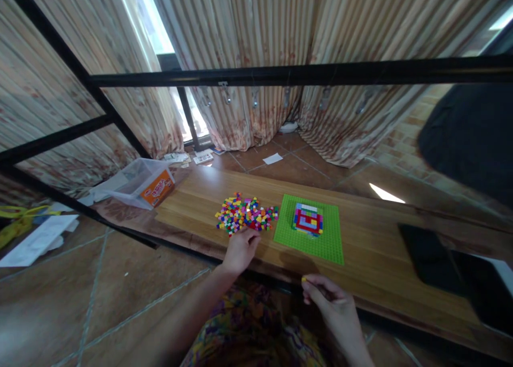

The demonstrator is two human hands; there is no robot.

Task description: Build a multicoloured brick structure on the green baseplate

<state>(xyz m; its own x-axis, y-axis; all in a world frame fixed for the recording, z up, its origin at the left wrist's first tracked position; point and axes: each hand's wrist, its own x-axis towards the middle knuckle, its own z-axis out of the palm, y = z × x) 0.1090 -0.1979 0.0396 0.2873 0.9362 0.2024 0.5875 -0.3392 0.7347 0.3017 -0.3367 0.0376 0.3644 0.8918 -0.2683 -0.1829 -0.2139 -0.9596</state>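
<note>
A heap of small toy building bricks (244, 213) in many colours lies on the wooden board. My left hand (241, 248) is at its near edge, fingers curled and drawn together over the bricks; whatever is between the fingertips is hidden. Between the thumb and forefinger of my right hand (331, 300) is a small yellow brick (304, 279), held above the board's front edge. To the right of the heap lies a green studded baseplate (288, 239). On it stands a low, roughly square brick build (308, 220) with red, blue, white and yellow parts.
A clear plastic bin (136, 182) with an orange label stands at the board's left end. Dark flat objects (433, 257) lie on the right. A black metal bar (280, 74) crosses beyond the wooden board (192, 196). Papers (273, 158) lie on the tiled floor.
</note>
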